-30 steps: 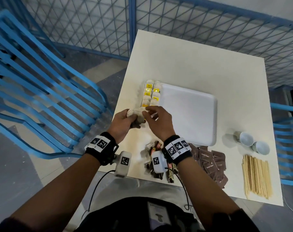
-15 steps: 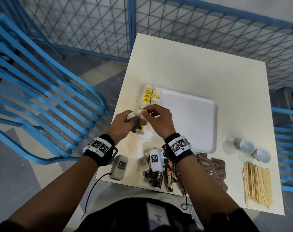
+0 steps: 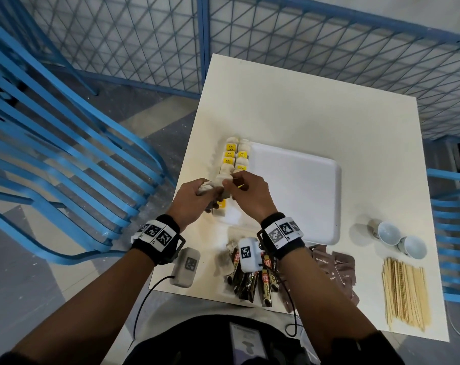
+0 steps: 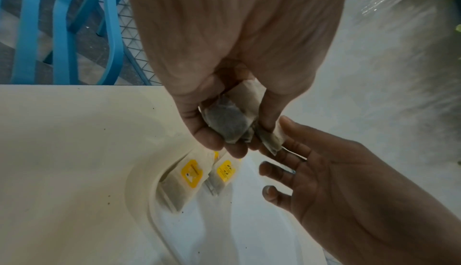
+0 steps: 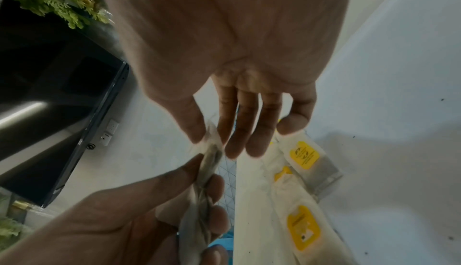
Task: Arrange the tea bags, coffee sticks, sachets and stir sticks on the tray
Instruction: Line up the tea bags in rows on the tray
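Both hands apparently pinch one tea bag.

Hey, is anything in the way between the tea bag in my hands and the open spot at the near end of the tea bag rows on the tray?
Nothing visible blocks it. The tea bag hangs directly above the tray.

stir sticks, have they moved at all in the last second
No. The stir sticks lie in the same bundle at the table's near right corner, just on the near side of the two cups, as before.
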`<move>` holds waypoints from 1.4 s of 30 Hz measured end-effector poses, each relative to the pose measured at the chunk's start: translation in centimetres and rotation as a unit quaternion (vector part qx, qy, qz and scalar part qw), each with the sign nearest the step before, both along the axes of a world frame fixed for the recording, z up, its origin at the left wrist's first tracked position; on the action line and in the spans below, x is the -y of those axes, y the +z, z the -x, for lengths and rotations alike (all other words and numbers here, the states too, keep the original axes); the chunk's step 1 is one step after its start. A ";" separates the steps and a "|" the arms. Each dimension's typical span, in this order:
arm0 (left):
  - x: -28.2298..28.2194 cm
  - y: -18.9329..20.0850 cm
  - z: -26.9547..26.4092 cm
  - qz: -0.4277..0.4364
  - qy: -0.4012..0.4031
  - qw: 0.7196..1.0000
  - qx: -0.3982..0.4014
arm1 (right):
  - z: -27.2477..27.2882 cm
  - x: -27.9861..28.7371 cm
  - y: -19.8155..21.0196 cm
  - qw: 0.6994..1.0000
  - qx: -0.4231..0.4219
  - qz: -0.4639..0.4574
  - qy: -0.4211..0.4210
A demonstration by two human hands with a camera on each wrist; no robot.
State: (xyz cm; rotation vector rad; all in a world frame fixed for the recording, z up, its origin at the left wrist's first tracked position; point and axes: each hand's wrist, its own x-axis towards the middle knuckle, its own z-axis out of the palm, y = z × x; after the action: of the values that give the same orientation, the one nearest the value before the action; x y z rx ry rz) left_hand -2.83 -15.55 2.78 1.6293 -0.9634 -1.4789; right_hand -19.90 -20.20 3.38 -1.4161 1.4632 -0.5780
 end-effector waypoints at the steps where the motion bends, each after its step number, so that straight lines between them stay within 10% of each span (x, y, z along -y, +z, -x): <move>1: 0.0 -0.1 -0.1 -0.002 0.000 1.000 0.005 | 0.1 -0.1 -0.2 1.000 -0.008 0.000 0.015; 11: -0.4 -0.6 -0.6 -0.045 -0.013 0.999 0.009 | 2.6 0.6 -3.0 0.992 -0.041 0.019 -0.114; 25: -0.7 -1.7 -1.7 -0.025 -0.028 0.999 0.018 | 1.5 -0.8 -6.0 0.988 -0.143 -0.021 -0.051; 42: -0.3 -1.8 -1.6 -0.027 -0.012 0.999 0.016 | 0.8 -1.5 -4.0 0.994 -0.011 0.030 -0.108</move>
State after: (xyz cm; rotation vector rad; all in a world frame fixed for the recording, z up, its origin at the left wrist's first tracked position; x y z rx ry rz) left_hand -1.24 -15.29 1.02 1.6900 -0.9715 -1.5100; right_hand -20.74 -18.68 -0.65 -1.3212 1.6416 -0.7489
